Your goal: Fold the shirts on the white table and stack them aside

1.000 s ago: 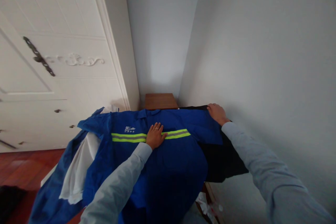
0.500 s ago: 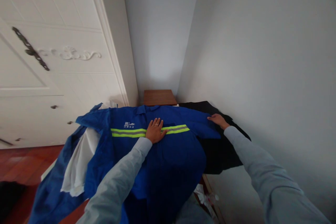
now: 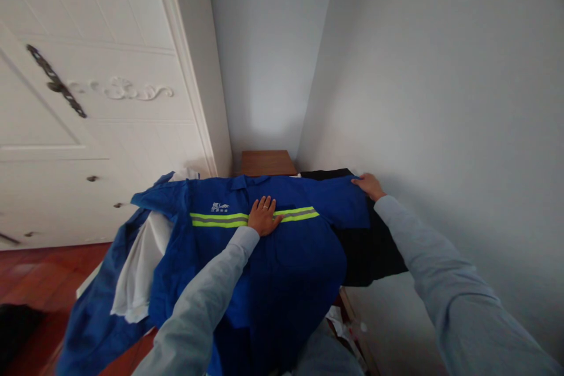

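Note:
A blue work shirt with a yellow-green and grey reflective stripe lies spread out in front of me, collar at the far side. My left hand rests flat on its chest, across the stripe, fingers spread. At the far right, my right hand pinches the upper corner of the short sleeve, which is stretched out sideways. Beneath that sleeve lies a black garment. On the left, white cloth and more blue fabric hang down beside the shirt.
A white cabinet with dark handles stands at the left. Grey walls meet in a corner behind a brown wooden top. Reddish wooden floor shows at lower left, with a dark item on it.
My right hand has moved up slightly, and the sleeve in it is now raised and straighter over the black garment. My left hand stays on the shirt's chest.

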Demonstrator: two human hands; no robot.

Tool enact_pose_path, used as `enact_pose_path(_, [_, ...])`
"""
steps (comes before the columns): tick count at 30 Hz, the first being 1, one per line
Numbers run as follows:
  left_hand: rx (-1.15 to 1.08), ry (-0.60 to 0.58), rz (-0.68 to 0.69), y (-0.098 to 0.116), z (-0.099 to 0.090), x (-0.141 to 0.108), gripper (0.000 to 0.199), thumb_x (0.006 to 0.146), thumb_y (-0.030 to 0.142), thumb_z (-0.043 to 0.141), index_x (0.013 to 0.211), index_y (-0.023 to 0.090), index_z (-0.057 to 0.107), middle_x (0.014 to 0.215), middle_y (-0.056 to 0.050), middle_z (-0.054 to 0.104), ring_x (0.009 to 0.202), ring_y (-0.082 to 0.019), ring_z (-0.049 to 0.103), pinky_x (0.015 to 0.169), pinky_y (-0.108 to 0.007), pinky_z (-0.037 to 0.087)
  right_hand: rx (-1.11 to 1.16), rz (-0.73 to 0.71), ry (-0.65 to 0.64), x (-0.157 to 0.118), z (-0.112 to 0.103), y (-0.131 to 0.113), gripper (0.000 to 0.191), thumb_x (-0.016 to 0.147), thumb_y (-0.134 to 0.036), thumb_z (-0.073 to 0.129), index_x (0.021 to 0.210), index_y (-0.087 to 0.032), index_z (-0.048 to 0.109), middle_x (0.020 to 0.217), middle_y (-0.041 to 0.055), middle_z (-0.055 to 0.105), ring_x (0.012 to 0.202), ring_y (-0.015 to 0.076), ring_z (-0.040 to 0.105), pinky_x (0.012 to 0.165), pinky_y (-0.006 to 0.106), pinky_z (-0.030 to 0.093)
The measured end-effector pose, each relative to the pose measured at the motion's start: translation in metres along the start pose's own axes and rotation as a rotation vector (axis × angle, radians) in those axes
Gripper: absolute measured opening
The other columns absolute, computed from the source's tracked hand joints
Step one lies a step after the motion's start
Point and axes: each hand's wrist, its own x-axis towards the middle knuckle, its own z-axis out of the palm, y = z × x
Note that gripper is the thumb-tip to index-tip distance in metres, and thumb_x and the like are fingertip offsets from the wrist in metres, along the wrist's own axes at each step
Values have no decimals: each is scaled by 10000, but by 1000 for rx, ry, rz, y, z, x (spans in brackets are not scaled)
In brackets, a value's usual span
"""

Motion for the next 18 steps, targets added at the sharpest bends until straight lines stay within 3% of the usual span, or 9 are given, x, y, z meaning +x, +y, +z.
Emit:
enact_pose_path(3, [-6,-1,-1,1,-1,0,726,993,574,316,1527,93,419,1586,-190,395,1492,-348,315,1213,-519,222,116,-48,22,-10,-15,-50,343,847,-319,704,1128,-138,631,1067,154,711,919,243,691,725,315,578])
enact_pose_path(4, [-10,5,0,1,-1,0,721,994,577,315,1524,102,426,1583,-191,400,1489,-348,321,1211,-522,225,234,-104,-59,-19,-18,-68,419,871,-353,689,1231,-168,580,1085,135,712,877,227,697,693,321,595])
enact_pose_path(6, [-18,20,2,2,-1,0,712,991,581,323,1517,116,439,1576,-192,412,1485,-348,331,1209,-523,228,481,-254,-437,-40,-23,-101,656,863,-445,716,1416,-241,429,1152,115,705,818,217,714,627,346,626])
enact_pose_path(7, [-20,27,0,2,-1,-1,705,990,577,331,1515,120,443,1573,-193,418,1484,-348,331,1208,-521,228,566,-286,-556,-50,-24,-114,770,847,-471,739,1473,-251,347,1203,129,689,816,219,723,610,355,635])
enact_pose_path(9, [-17,27,2,0,0,-2,674,986,548,363,1511,136,453,1570,-187,427,1489,-349,319,1210,-519,216,652,-295,-655,-65,-24,-131,892,830,-490,762,1521,-248,254,1283,163,651,836,224,734,594,355,645])
enact_pose_path(12, [-6,-21,48,-5,1,-3,650,939,469,490,1518,175,451,1601,-168,381,1503,-353,286,1215,-517,193,531,-283,-673,-76,-19,-130,790,855,-485,736,1489,-218,348,1281,170,656,916,235,730,639,334,645])
enact_pose_path(14, [-8,-51,79,-10,3,-3,688,894,412,559,1534,195,427,1631,-154,326,1512,-353,264,1219,-514,186,334,-364,-793,-84,-12,-117,679,863,-471,726,1424,-183,472,1224,163,694,994,261,718,744,365,638])
enact_pose_path(16, [-11,-56,83,-13,5,-2,711,877,376,573,1545,198,407,1643,-146,300,1519,-349,249,1222,-510,184,150,-540,-894,-99,-3,-102,638,859,-459,728,1385,-148,546,1229,173,700,1086,293,693,902,427,595])
enact_pose_path(18, [-10,-51,76,-14,7,-2,705,881,367,559,1548,197,406,1644,-143,300,1520,-351,246,1223,-513,182,43,-775,-898,-121,6,-86,665,853,-470,729,1403,-138,559,1348,188,640,1230,318,622,1067,469,487])
